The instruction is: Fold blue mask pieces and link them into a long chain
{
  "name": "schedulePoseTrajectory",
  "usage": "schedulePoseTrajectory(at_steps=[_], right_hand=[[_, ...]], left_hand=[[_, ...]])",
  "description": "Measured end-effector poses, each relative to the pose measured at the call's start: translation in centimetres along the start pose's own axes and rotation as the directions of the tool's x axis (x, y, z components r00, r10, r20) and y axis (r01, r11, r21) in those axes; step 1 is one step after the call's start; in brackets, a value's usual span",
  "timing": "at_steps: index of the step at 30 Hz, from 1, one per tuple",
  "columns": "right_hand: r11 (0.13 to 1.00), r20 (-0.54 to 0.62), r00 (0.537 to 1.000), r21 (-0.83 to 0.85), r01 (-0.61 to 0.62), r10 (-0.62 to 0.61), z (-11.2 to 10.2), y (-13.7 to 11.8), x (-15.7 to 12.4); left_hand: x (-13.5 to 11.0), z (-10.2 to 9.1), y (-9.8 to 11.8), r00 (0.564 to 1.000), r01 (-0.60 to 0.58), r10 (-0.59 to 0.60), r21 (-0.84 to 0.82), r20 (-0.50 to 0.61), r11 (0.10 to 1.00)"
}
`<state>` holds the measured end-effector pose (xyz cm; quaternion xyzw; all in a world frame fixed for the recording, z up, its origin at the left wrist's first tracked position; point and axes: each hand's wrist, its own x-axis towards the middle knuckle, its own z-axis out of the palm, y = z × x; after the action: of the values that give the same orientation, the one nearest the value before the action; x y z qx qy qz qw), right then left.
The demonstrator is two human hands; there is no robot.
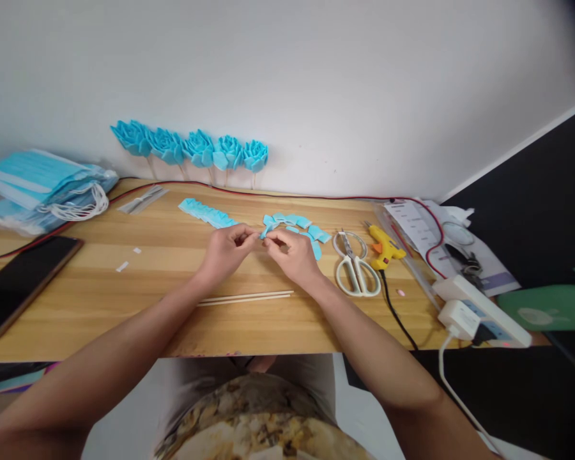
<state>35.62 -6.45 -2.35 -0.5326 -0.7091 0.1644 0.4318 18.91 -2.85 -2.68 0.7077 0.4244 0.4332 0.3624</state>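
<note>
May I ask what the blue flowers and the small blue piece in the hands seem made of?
The blue flowers: seemingly matte non-woven fabric, matching the stacked blue face masks. The small blue piece between left hand and right hand: likely the same, too small to confirm.

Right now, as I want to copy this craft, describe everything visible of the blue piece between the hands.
The blue piece is small, light blue, seemingly thin soft fabric. The left hand and right hand pinch it at either end, close to the wooden table, before a curved row of similar pieces.
</note>
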Motion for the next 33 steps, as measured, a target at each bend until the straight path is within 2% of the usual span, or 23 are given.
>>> schedulePoseTrajectory(at_steps=[3, 6, 9, 11, 12, 13, 15, 17, 18, 21, 26, 30, 33], right_hand=[[0.996, -0.008, 0.999, 0.073, -0.043, 0.044, -0.1, 0.2, 0.2], [0.977, -0.012, 0.992, 0.175, -0.124, 0.128, -0.4, 0.5, 0.5], [0.952, -0.012, 0.982, 0.248, -0.177, 0.186, -0.6, 0.7, 0.7], [0.944, -0.004, 0.981, 0.274, -0.184, 0.192, -0.6, 0.8, 0.7], [0.941, 0.005, 0.981, 0.283, -0.187, 0.193, -0.6, 0.8, 0.7], [0.938, 0.016, 0.981, 0.29, -0.191, 0.195, -0.5, 0.8, 0.7], [0.931, 0.039, 0.979, 0.305, -0.2, 0.198, -0.3, 0.7, 0.5], [0.928, 0.063, 0.98, 0.316, -0.2, 0.19, -0.1, 0.8, 0.4], [0.926, 0.071, 0.98, 0.321, -0.197, 0.184, 0.0, 0.8, 0.4], [0.928, 0.081, 0.98, 0.315, -0.199, 0.183, 0.1, 1.0, 0.4], [0.932, 0.076, 0.98, 0.303, -0.197, 0.183, 0.0, 1.0, 0.5], [0.926, 0.077, 0.979, 0.319, -0.203, 0.188, 0.0, 1.1, 0.4], [0.906, 0.1, 0.975, 0.36, -0.224, 0.201, 0.0, 0.9, 0.4]], left_hand=[[0.6, -0.3, -0.1, 0.999, 0.03, -0.03, 0.006, -0.01, 1.0], [1.4, -2.2, 0.7, 0.995, 0.04, -0.036, 0.041, -0.092, 0.998], [1.7, -6.6, 2.3, 0.983, 0.039, 0.001, 0.215, -0.183, 0.976], [1.4, -10.4, 2.8, 0.975, 0.09, 0.016, 0.453, -0.224, 0.887], [1.1, -12.3, 2.7, 0.978, 0.121, 0.001, 0.567, -0.21, 0.815], [0.8, -14.1, 2.3, 0.981, 0.147, -0.025, 0.663, -0.19, 0.734], [0.1, -17.2, 0.7, 0.982, 0.18, -0.152, 0.785, -0.11, 0.593], [-0.5, -19.4, -1.5, 0.975, 0.172, -0.215, 0.823, -0.062, 0.542], [-0.8, -20.1, -2.6, 0.966, 0.168, -0.255, 0.82, -0.027, 0.547], [-1.2, -21.1, -4.9, 0.937, 0.174, -0.346, 0.797, 0.046, 0.578], [-1.3, -21.2, -5.9, 0.944, 0.157, -0.325, 0.782, 0.061, 0.603], [-1.2, -20.9, -5.1, 0.967, 0.165, -0.254, 0.731, 0.012, 0.662], [-0.8, -18.9, -3.0, 0.987, 0.162, -0.141, 0.612, -0.082, 0.774]])
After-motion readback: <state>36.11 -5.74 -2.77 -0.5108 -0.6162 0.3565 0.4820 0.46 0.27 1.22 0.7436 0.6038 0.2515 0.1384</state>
